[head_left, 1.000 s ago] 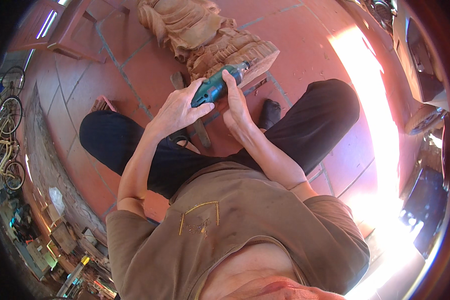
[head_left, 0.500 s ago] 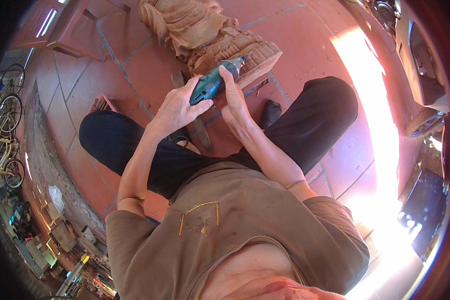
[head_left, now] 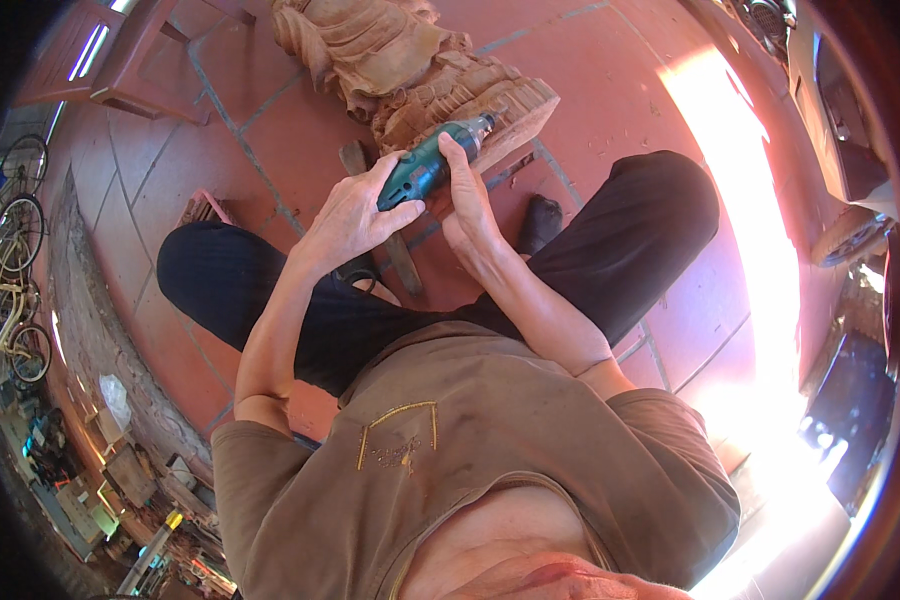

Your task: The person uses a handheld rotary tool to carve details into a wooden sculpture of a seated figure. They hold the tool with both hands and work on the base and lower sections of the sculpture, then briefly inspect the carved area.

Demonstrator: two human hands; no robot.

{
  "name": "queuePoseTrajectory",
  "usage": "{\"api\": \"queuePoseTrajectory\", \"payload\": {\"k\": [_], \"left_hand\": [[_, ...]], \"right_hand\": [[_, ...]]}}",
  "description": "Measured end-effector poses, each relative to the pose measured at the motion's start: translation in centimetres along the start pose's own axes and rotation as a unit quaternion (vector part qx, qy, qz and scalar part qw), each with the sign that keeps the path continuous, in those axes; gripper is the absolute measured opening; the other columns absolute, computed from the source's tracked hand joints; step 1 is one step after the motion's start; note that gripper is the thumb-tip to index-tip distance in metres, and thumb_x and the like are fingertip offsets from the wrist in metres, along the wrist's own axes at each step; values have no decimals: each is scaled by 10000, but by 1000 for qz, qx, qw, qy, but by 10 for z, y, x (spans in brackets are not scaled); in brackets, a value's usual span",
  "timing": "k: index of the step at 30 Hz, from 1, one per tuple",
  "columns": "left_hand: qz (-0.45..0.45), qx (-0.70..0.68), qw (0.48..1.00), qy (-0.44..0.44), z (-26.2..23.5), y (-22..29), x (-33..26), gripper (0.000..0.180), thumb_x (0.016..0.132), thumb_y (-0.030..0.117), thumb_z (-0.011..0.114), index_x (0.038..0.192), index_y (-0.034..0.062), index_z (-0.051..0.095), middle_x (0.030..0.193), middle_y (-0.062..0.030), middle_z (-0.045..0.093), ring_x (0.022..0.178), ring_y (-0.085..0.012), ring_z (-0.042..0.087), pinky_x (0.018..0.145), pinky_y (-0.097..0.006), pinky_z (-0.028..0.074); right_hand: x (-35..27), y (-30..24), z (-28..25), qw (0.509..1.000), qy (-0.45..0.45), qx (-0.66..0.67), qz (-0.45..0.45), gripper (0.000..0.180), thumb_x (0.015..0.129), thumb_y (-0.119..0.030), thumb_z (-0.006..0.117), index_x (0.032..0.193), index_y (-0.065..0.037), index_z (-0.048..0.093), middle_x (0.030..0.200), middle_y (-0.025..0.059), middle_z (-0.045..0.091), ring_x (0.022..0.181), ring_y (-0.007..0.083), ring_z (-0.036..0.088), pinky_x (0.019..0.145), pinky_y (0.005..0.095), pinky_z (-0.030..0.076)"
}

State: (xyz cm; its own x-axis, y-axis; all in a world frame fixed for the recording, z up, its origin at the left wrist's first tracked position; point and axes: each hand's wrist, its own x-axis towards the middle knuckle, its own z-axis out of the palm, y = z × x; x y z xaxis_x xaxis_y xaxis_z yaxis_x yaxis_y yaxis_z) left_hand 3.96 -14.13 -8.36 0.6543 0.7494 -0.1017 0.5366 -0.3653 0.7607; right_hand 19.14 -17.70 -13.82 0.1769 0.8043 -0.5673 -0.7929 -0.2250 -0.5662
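"Teal handheld rotary tool (head_left: pixel 415 180)?"
"One, in your two-handed grip: left hand (head_left: pixel 355 220) closed round the rear; right hand (head_left: pixel 467 205) closed nearer the nose, thumb on top, fingertips hidden."
"Wooden statue (head_left: pixel 390 55)?"
"One, lying on the tiled floor (head_left: pixel 610 75) beyond your knees, near the tool's nose; contact, cannot tell. Drapery folds already cut; base (head_left: pixel 518 133) end plain; amount left, cannot tell."

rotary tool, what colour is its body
The rotary tool has a teal body, clearest in head view.
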Motion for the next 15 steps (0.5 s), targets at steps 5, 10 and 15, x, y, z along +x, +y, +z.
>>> {"api": "queuePoseTrajectory", "payload": {"k": [5,10,15], "left_hand": [[-4,-11,1000,-16,-1,5,-1,615,857,290,719,1344,8,472,980,-257,669,913,-407,682,796,-428,511],[5,-1,1000,-18,1,2,-1,614,856,290,720,1341,7,473,987,-253,669,910,-398,684,797,-426,512],[6,-9,1000,-24,0,4,-2,618,854,292,722,1338,0,472,983,-251,665,895,-391,684,792,-422,511]], "right_hand": [[-2,2,-4,1000,13,3,1,438,860,-518,691,928,-90,628,783,4,645,652,110,607,562,272,480],[-8,0,-4,1000,17,4,1,431,858,-515,696,925,-95,624,768,-4,630,640,102,592,563,267,470],[-4,5,-10,1000,18,6,-8,439,856,-510,701,947,-89,615,798,9,638,649,107,599,570,272,482]]}}
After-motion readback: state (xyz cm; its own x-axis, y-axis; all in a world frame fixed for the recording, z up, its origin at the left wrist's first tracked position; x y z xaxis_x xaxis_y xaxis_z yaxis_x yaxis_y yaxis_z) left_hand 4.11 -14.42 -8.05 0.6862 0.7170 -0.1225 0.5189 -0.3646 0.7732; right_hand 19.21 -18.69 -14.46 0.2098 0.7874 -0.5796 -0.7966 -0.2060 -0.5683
